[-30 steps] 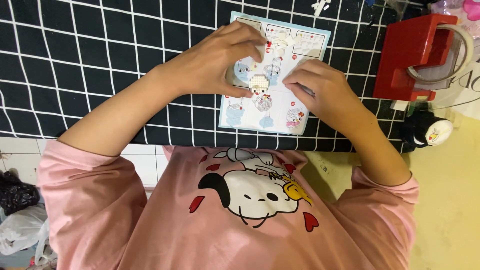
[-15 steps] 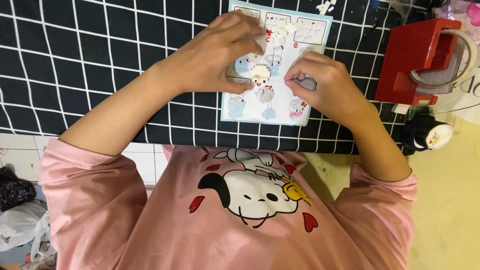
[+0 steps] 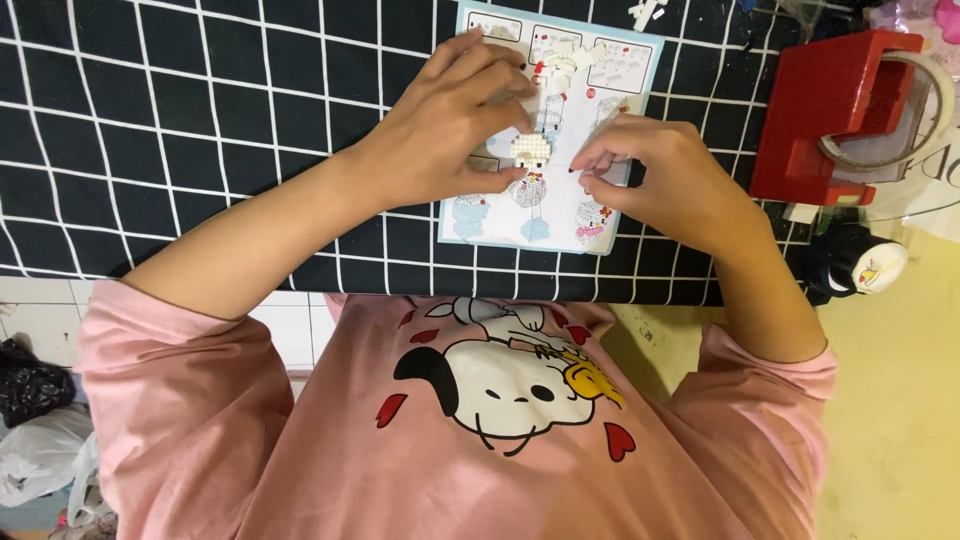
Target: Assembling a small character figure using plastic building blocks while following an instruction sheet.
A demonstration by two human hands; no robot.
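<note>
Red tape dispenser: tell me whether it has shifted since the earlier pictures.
No. The red tape dispenser stands on the same spot at the right edge of the checked cloth, with the same grid lines beside it as before.

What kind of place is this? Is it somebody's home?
Probably a home hobby table. A black cloth with white grid lines covers it, with a picture instruction sheet and a tiny white block figure on top, a red tape dispenser beside them, and tiled floor below.
</note>
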